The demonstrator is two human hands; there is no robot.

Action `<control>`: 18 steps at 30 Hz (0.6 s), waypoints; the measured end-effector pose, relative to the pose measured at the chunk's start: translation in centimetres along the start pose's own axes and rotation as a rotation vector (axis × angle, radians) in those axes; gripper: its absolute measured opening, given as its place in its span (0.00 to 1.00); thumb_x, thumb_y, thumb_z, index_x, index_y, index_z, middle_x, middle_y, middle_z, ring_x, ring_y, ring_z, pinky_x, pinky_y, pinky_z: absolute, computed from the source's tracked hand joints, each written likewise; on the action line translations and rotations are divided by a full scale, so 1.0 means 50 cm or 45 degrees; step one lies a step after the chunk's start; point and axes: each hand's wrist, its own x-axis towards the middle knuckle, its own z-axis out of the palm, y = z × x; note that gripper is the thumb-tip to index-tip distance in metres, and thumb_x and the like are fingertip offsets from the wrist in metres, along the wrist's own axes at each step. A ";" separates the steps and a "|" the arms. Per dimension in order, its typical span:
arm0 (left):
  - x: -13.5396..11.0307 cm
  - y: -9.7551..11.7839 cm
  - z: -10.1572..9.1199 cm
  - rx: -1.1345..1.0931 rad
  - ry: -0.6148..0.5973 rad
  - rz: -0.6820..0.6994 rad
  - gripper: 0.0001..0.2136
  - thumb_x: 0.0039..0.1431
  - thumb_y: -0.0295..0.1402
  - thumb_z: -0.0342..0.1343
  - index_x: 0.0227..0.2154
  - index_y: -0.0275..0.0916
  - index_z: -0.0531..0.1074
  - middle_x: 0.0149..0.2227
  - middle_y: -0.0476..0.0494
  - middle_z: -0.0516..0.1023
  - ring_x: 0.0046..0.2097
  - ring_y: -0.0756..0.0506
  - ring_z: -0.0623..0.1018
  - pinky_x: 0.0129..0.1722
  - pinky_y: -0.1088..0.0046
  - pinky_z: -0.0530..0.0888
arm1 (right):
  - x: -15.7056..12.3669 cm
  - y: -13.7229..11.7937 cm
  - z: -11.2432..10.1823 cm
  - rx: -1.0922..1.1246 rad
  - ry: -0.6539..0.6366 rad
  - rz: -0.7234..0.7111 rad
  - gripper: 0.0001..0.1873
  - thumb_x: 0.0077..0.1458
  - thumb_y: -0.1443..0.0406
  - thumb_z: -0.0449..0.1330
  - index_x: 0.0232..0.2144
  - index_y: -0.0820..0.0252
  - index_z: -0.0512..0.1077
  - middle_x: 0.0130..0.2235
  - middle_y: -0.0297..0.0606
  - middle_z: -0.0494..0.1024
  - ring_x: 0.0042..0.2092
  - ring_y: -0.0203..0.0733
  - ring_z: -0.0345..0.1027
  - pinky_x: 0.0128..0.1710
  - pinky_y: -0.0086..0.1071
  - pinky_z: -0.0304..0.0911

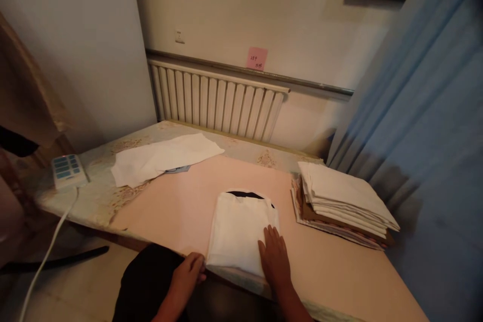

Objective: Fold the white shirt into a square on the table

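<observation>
A folded white garment (237, 231) lies on the pink table cover near the front edge, with a dark strip showing along its curved far end. My right hand (274, 254) rests flat on the garment's right side, fingers stretched out. At its near left corner, by the table edge, my left hand (189, 272) is closed with curled fingers against the cloth. Exactly how much fabric is in those fingers is hidden.
A stack of folded cloths (343, 201) stands to the right, beside a blue curtain (426, 161). Another white cloth (162, 158) lies loosely at the back left. A white power strip (68, 171) with a cord sits on the left corner. Behind the table is a radiator (219, 98).
</observation>
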 end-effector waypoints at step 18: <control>-0.003 0.021 0.039 -0.268 -0.190 -0.253 0.18 0.43 0.45 0.62 0.28 0.39 0.63 0.23 0.51 0.74 0.21 0.50 0.76 0.21 0.76 0.68 | -0.001 -0.005 -0.010 0.011 0.008 -0.009 0.27 0.66 0.55 0.42 0.56 0.66 0.67 0.60 0.51 0.66 0.64 0.53 0.54 0.62 0.50 0.50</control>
